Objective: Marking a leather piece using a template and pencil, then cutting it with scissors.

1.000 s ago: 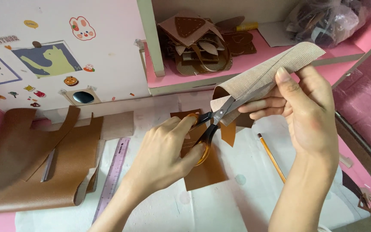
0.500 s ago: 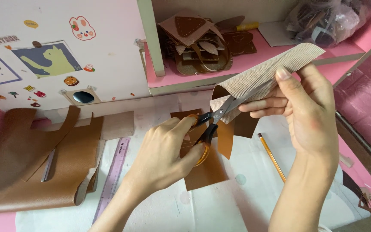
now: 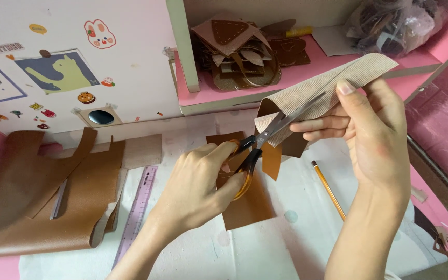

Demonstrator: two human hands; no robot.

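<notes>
My left hand [image 3: 199, 182] grips orange-handled scissors [image 3: 259, 145], whose steel blades bite into a folded sheet of brown leather with a pale woven backing [image 3: 321, 91]. My right hand [image 3: 369, 130] holds that sheet up at its right end, thumb on top. A partly cut brown strip [image 3: 272, 161] dangles from the sheet beside the scissor handles. Under my left hand a flat brown leather rectangle [image 3: 250, 206] lies on the white work surface.
A large brown leather sheet [image 3: 37, 197] lies at the left, a pink ruler [image 3: 136, 210] beside it. A yellow pencil [image 3: 329, 190] lies at the right. On the pink shelf [image 3: 312, 70] sit stacked leather pieces [image 3: 239, 52] and a plastic bag [image 3: 400, 26].
The scissors have cut further into the sheet. The hanging brown strip now droops lower and straighter beside the handles. Both hands stay nearly in place.
</notes>
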